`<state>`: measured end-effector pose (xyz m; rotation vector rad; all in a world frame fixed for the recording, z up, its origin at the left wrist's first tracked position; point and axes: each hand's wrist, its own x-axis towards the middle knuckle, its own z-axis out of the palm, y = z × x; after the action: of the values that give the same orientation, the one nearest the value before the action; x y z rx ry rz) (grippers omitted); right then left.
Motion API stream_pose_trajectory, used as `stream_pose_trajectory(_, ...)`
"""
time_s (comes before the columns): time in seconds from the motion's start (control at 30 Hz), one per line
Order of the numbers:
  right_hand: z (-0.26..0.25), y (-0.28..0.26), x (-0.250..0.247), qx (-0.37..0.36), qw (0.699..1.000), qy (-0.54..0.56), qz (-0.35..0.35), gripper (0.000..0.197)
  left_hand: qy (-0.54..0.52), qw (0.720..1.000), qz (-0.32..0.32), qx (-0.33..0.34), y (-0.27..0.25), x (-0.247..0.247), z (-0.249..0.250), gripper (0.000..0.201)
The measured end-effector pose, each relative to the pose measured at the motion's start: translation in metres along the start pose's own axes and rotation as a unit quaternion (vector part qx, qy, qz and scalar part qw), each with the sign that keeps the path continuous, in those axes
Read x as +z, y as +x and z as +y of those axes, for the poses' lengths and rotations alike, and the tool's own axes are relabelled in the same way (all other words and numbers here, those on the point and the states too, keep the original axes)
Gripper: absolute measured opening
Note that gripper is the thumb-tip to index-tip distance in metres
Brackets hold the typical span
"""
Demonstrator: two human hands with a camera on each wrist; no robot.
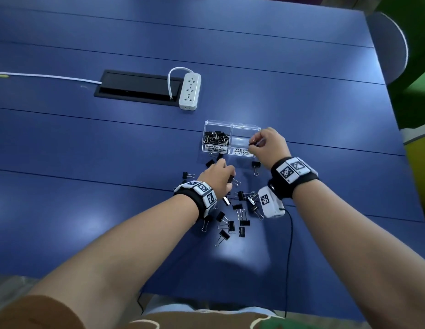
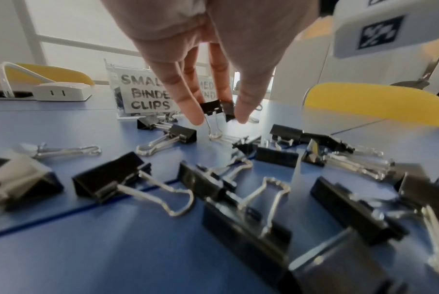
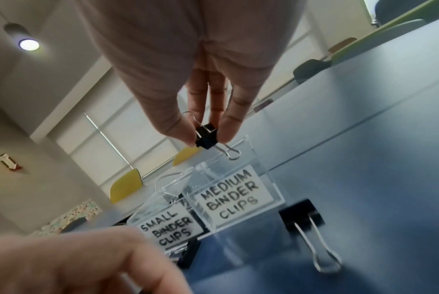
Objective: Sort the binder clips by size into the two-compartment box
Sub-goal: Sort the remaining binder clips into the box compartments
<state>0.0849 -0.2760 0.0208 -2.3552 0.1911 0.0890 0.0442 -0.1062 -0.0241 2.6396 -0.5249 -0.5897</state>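
A clear two-compartment box stands on the blue table. Its left half, labelled SMALL BINDER CLIPS, holds several small black clips; the right half, labelled MEDIUM BINDER CLIPS, looks empty. My right hand pinches a black binder clip just above the medium compartment's front edge. My left hand is lower, over the pile of loose clips, and its fingertips pinch a black clip whose wire handles hang down to the table.
More loose clips lie in front of the box and by my left wrist. A white power strip and a black cable hatch sit at the back left. Yellow chairs stand beyond the table edge.
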Motion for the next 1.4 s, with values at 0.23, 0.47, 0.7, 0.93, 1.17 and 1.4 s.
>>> stream_pose_trajectory(0.23,-0.002,0.025,0.006,-0.018,1.000,-0.020,-0.006,0.014,-0.092,0.996,0.009,-0.014,0.006,-0.014,0.004,0.026)
stream_pose_trajectory(0.47,0.040,0.001,0.009,0.101,0.994,-0.026,0.029,0.013,-0.106,0.994,0.031,0.002,0.016,-0.029,0.011,0.024)
stream_pose_trajectory(0.7,0.057,-0.025,0.035,0.112,0.989,-0.077,-0.061,0.028,-0.097,0.990,0.107,-0.011,0.064,-0.059,0.030,0.026)
stream_pose_trajectory(0.93,0.058,-0.031,0.020,0.143,0.989,-0.017,-0.030,0.012,-0.100,0.991,0.093,-0.012,0.057,-0.057,0.024,0.031)
stream_pose_trajectory(1.17,-0.006,0.011,-0.010,0.052,0.995,0.065,0.059,0.008,-0.074,0.994,0.010,-0.079,-0.003,-0.026,-0.015,0.007)
stream_pose_trajectory(1.4,-0.008,-0.004,0.011,0.002,1.000,-0.020,0.009,0.010,-0.090,0.989,0.017,-0.115,-0.046,-0.020,-0.049,0.017)
